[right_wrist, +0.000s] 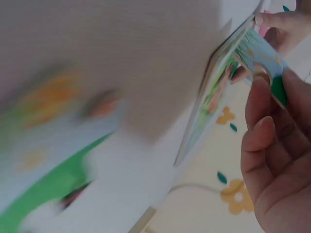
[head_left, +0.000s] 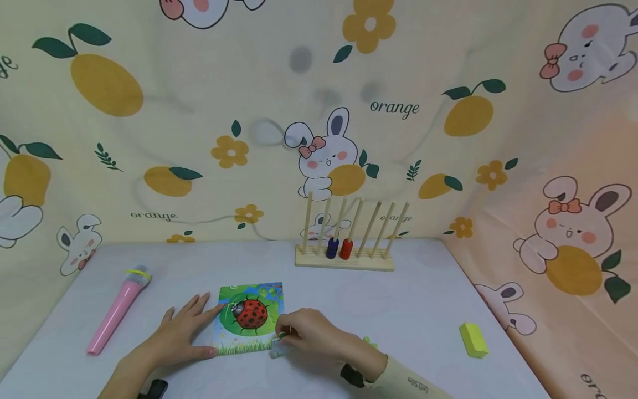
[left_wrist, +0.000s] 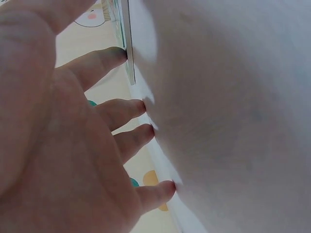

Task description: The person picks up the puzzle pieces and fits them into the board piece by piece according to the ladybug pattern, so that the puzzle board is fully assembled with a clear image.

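A square picture board (head_left: 251, 315) with a red ladybug on a green leaf lies on the white table. My left hand (head_left: 181, 332) spreads its fingers at the board's left side. In the left wrist view, the left fingertips (left_wrist: 127, 104) rest on the table and one touches the board's edge. My right hand (head_left: 314, 332) pinches a light-blue and green puzzle piece (right_wrist: 262, 53) between thumb and fingers at the board's lower right corner. Another colourful piece (right_wrist: 63, 145) lies blurred on the table, mostly hidden by the right forearm in the head view.
A pink toy microphone (head_left: 119, 307) lies at the left. At the back stands a wooden peg rack (head_left: 344, 261) with blue and red beads on two pegs. A yellow-green block (head_left: 473, 339) is at the right. A printed curtain (head_left: 239, 83) hangs behind the table.
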A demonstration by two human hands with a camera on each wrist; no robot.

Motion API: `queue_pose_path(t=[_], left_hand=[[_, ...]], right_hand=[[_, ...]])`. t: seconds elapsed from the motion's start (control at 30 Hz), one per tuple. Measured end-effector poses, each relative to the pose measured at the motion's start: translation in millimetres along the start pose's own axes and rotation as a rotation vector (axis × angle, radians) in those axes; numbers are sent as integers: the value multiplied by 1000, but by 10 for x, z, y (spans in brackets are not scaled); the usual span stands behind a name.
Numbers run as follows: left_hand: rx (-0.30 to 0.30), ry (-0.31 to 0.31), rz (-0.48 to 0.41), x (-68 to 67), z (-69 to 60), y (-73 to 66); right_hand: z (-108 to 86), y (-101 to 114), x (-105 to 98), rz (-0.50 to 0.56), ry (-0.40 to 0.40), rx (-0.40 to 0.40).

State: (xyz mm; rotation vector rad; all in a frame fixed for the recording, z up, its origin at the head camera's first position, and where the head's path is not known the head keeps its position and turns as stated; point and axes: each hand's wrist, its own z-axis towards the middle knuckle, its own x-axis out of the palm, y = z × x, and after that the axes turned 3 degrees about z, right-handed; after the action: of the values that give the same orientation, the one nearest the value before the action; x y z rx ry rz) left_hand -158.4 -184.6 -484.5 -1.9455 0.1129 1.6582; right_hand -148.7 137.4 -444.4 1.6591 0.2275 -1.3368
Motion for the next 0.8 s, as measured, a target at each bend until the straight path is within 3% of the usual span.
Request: queue_pose_path(t=[0.4,0.8], left_hand=[[2,-27,-37,27,-14,29],[-22,4,-56,3,-8,7]], right_hand=[[713,205,221,-98,-26,-97],[930,234,343,-109,40,-59]])
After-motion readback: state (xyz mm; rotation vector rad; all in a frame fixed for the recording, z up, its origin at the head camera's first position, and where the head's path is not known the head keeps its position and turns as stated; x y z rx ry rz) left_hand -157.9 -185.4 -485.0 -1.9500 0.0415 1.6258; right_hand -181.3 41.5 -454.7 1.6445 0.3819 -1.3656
